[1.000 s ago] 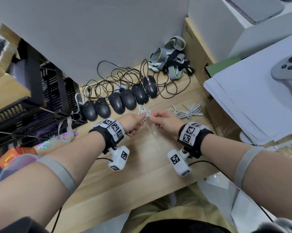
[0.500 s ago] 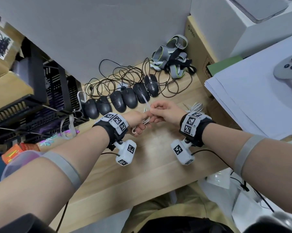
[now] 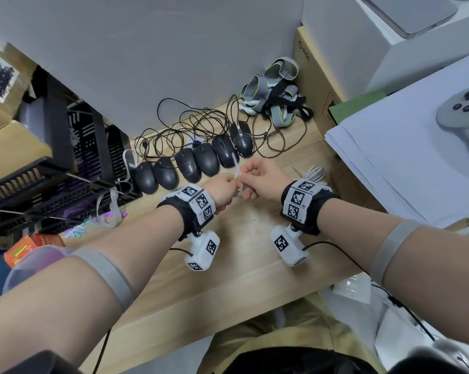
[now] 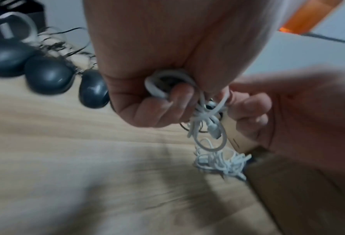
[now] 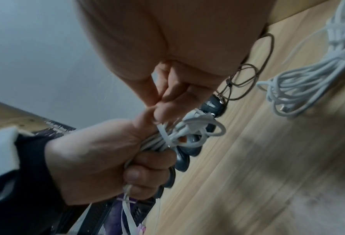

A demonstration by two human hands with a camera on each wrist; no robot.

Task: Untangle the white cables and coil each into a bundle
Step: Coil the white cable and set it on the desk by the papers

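**Both hands bunched up on one little white bundle**

Compared with a second ago the hands have slid closer together and a bit toward the mice; back then there was a gap between them with the cable strung across it. The second cable bundle [image 3: 314, 172] that sat in plain sight is now mostly hidden behind the right wrist.

Readable text: "PICO" printed on the cardboard box [image 3: 310, 66] at the back, plus black-and-white square marker tags on both wristbands.

The left hand [image 3: 223, 190] has its fingers curled tight around the coiled white cable [image 5: 184, 133], held just above the light wood-grain desk [image 3: 244, 268]. The right hand [image 3: 260, 182] pinches a thin flat white tie strip [image 3: 236, 168] between thumb and forefinger, right against the left thumb. The cable is smooth and round, looped several times, with a plug end poking out. Behind them is a row of glossy black mice [image 3: 190, 167] with thin tangled black cords.
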